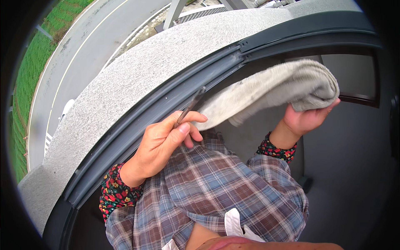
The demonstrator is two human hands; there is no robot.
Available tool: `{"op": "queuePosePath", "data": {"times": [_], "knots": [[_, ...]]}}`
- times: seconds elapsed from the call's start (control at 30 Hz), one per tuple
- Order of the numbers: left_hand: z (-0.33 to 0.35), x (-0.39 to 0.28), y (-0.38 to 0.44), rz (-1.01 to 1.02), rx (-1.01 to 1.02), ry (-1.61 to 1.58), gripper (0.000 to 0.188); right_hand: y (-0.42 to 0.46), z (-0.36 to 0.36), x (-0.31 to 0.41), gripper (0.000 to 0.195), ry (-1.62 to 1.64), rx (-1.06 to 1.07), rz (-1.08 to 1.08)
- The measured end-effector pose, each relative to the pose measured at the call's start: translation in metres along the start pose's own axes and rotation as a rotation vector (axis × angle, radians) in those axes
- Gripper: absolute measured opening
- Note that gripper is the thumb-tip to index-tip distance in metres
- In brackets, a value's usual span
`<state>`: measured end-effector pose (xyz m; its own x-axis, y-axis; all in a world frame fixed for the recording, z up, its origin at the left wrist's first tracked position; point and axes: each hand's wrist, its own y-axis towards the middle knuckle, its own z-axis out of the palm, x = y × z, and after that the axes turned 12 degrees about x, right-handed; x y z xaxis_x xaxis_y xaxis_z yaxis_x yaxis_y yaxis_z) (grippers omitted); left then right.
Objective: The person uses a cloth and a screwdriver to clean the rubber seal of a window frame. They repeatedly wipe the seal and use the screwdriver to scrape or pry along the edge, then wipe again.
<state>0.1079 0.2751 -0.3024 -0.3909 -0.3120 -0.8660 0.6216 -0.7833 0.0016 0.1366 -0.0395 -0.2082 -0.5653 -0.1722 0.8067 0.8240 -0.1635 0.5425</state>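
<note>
A thin dark stick-like tool is pinched between the thumb and fingers of my left hand, its tip pointing up and away over the window track. My right hand supports a folded, greyish-white cloth from below, with the fold bunched over the palm. The cloth's long end stretches left to the fingers of my left hand; whether those fingers grip it cannot be told. Beyond my left hand runs the grey metal window track, with small pale specks on it.
Outside the track lies a rough pale stone ledge, with a road far below. A dark window frame joins the track at the upper right. A brown-framed panel is behind the cloth.
</note>
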Motion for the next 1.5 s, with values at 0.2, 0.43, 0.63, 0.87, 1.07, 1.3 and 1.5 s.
{"op": "queuePosePath", "data": {"times": [0.2,0.43,0.63,0.87,1.07,1.3,1.5], "knots": [[-0.002,-0.001,-0.012,0.200,-0.110,-0.166,0.035,-0.027,0.039,-0.076,0.024,-1.552,0.542,-0.002],[-0.019,-0.005,-0.062,0.532,-0.427,-0.028,0.037,-0.031,0.037,-0.079,0.050,-1.721,0.911,-0.072],[-0.014,-0.013,-0.083,0.461,-0.591,0.057,0.049,-0.032,0.023,-0.082,0.044,-1.647,0.827,-0.087],[0.006,-0.025,-0.058,0.340,-0.589,-0.001,0.049,-0.038,0.040,-0.091,0.024,-1.503,0.651,-0.147],[0.010,-0.033,-0.037,0.220,-0.460,0.019,0.050,-0.046,0.051,-0.088,0.033,-1.289,0.761,-0.158],[0.005,-0.025,-0.040,0.273,-0.458,-0.056,0.050,-0.003,-0.009,-0.106,0.017,-1.515,0.503,0.007],[-0.003,-0.019,-0.044,0.405,-0.464,0.023,0.047,-0.030,0.035,-0.110,0.013,-1.174,0.540,-0.081]]}}
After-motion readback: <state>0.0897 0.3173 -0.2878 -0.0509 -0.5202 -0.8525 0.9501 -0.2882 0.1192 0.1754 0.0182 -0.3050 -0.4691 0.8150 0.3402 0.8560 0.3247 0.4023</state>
